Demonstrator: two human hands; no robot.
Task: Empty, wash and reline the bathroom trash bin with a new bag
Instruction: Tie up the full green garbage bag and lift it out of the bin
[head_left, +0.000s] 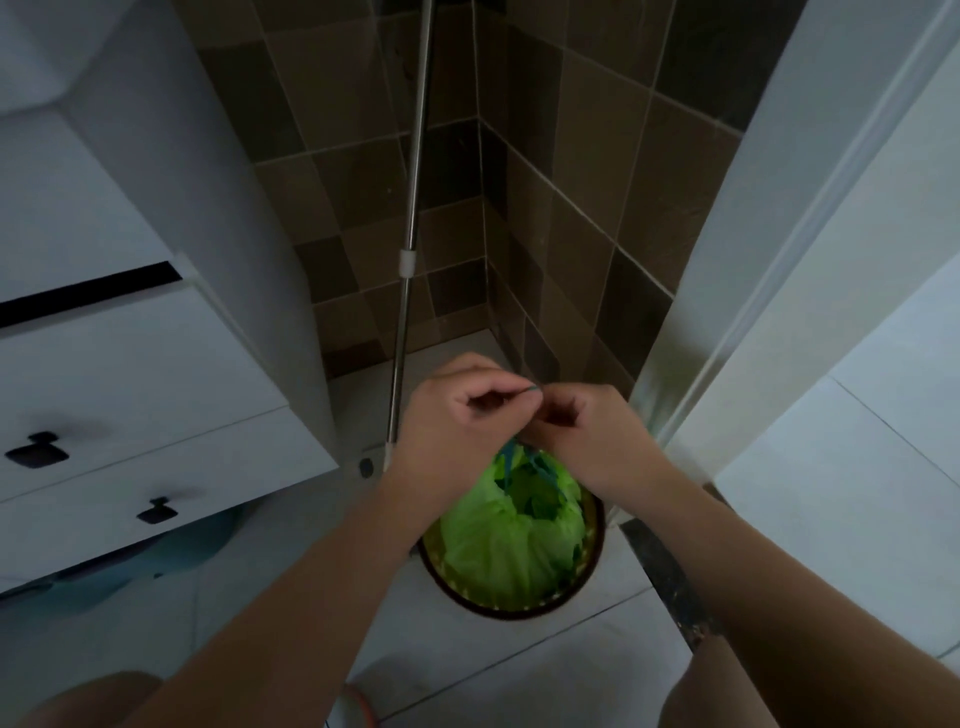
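Low centre of frame: round dark-rimmed woven trash bin (592, 571) on the white tiled floor (519, 675), lined with a bright green plastic bag (498, 545) whose mouth is gathered up above the rim. I read this as the emptying step, bag being closed before lifting out.

My left hand (457, 415) and right hand (582, 431) meet just above the bin, centre frame. Both have fingers curled in, pinching a thin teal drawstring (532, 388) between them; more of it runs down to the bag neck. Hands kept high and close together, probably to pull the cord taut and knot it so nothing spills. Whether a knot is already formed I cannot tell, fingers hide it.

Bin sits in the corner by brown wall tiles (571, 234), beside a metal mop pole (413, 208) leaning upright. White drawer cabinet (130, 374) at left, white door frame (779, 260) at right.

Washing and relining not yet done.
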